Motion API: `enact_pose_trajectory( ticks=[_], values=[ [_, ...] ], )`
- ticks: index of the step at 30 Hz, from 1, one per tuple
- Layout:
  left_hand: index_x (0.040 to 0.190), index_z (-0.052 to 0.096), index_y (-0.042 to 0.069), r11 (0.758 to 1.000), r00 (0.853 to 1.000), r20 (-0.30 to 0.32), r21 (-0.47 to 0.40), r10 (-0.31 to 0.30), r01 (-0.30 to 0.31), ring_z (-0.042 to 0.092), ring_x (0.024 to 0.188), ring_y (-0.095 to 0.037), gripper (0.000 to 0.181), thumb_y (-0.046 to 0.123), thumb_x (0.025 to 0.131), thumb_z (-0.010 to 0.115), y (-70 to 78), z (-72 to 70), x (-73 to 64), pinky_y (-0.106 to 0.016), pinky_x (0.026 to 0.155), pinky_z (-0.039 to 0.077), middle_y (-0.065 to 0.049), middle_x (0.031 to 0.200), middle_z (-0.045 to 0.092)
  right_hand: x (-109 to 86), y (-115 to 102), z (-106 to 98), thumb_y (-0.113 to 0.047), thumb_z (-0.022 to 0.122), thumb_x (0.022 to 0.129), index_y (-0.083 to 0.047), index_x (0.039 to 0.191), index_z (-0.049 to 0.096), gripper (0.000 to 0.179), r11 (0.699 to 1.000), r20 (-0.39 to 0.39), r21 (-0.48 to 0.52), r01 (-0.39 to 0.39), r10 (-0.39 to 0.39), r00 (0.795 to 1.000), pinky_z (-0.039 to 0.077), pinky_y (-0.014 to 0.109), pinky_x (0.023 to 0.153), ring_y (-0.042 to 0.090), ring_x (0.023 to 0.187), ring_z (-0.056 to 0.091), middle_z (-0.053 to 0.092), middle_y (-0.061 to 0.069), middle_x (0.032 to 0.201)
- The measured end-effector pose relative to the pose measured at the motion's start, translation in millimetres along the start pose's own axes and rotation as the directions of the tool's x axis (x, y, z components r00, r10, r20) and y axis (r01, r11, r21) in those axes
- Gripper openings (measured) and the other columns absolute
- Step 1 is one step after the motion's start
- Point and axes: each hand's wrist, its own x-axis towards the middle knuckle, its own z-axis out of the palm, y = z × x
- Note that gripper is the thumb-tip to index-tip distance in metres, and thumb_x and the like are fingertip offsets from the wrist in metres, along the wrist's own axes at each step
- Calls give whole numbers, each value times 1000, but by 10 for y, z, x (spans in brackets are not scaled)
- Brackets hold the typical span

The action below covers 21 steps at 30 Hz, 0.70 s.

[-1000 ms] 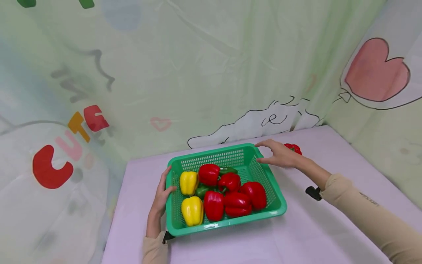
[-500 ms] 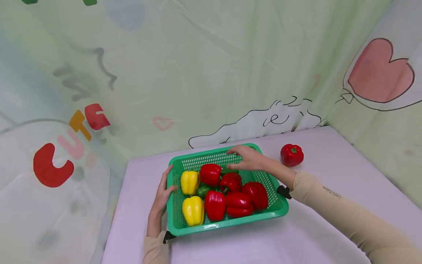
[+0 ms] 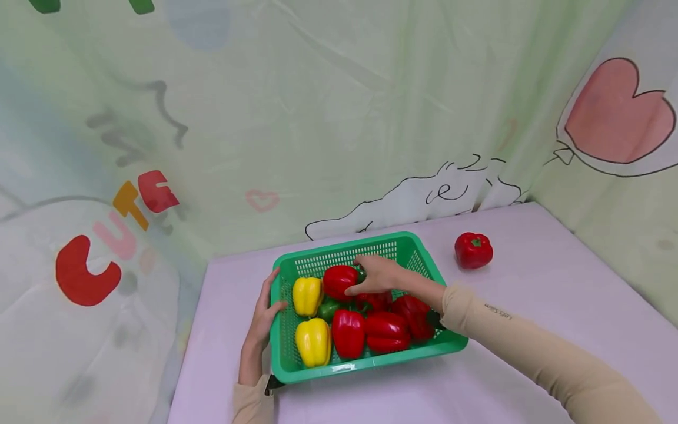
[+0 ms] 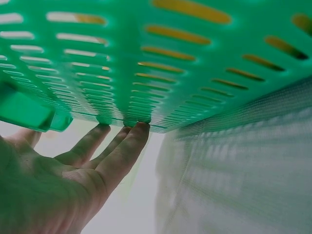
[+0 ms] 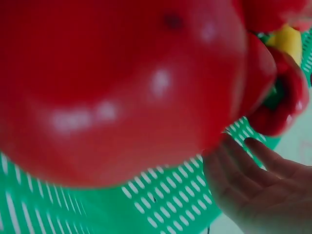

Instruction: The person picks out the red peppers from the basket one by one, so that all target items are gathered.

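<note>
A green perforated basket (image 3: 365, 360) holds red bell peppers, two yellow ones and some green vegetables, partly covered. My left hand (image 3: 261, 321) grips its left rim, thumb over the top; in the left wrist view the fingers (image 4: 124, 151) press the outer wall from below. Inside the basket, my right hand (image 3: 380, 274) reaches to a red bell pepper (image 3: 339, 282) at the back, thumb and fingers spread on its right side. In the right wrist view a big red bell pepper (image 5: 122, 97) fills much of the frame, with the straight fingers (image 5: 239, 165) beyond it. Contact is unclear.
One more red bell pepper (image 3: 473, 251) sits on the pale lilac table (image 3: 535, 282), right of the basket. A printed cloth wall (image 3: 339, 118) rises behind the table. Yellow bell peppers (image 3: 313, 343) lie at the basket's left side.
My right hand has moved left from near the basket's right rim, down into it beside the back red bell pepper. The pepper on the table has come into full view. My left hand stays put.
</note>
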Motion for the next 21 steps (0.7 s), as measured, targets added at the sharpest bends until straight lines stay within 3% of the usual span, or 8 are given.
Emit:
enact_pose_trajectory(
  ticks=[6,16,21],
  values=[
    [158,23,18,1000,1000,4,12,6,-6,39,128,-38,77,-1,89,51,1,-6,7,-35,90,50,-17,158,25,61,18,153,-47,80,77,-5,117,60,62,999,-12,13,-30,30,999,53,29,67,16,80,58,64,1,92],
    [157,24,18,1000,1000,-3,1,5,-5,40,126,-38,77,-2,88,51,-9,13,1,-33,88,51,-18,158,27,65,19,142,-44,83,74,-3,121,57,67,996,-29,64,-54,56,998,54,31,70,18,84,58,65,4,97],
    [157,24,17,1000,1000,-3,-1,5,-5,40,126,-38,77,-2,87,51,2,0,8,-31,87,51,-17,158,26,56,-26,95,-41,84,73,-2,121,57,68,996,-61,83,-27,32,998,55,32,73,19,87,58,65,7,103]
  ],
)
